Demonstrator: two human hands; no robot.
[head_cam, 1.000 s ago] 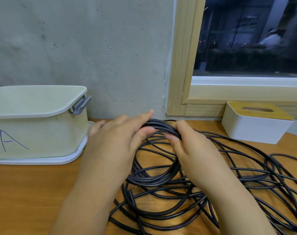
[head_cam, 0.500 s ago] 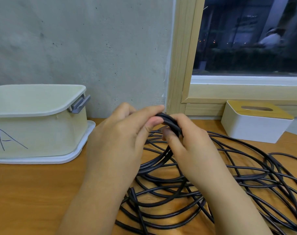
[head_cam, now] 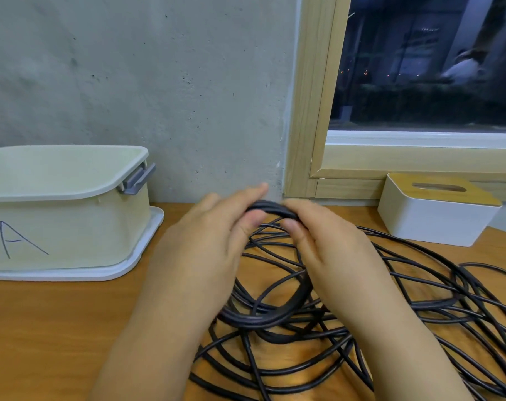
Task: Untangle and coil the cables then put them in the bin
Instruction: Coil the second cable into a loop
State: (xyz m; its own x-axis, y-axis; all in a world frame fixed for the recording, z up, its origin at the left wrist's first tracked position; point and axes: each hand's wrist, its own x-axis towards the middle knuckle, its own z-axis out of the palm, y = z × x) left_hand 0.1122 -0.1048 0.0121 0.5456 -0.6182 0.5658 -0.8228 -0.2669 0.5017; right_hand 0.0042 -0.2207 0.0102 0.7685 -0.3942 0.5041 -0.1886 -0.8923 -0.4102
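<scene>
A black cable coil (head_cam: 270,315) stands partly lifted at the middle of the wooden table (head_cam: 58,328). My left hand (head_cam: 214,241) and my right hand (head_cam: 330,250) both pinch the top of the coil between thumb and fingers, close together. Loose tangled black cable (head_cam: 434,299) spreads over the table to the right and toward me. The cream bin (head_cam: 66,209), marked with a letter A, sits on its white lid at the left against the wall, apart from my hands.
A white tissue box (head_cam: 437,215) with a wooden top stands at the back right under the window frame (head_cam: 315,111). A grey concrete wall closes the back. Bare wood lies at the front left.
Both hands have kept their hold on the top of the coil. They rose a little, then came back down, and the coil's loops shifted with them.
</scene>
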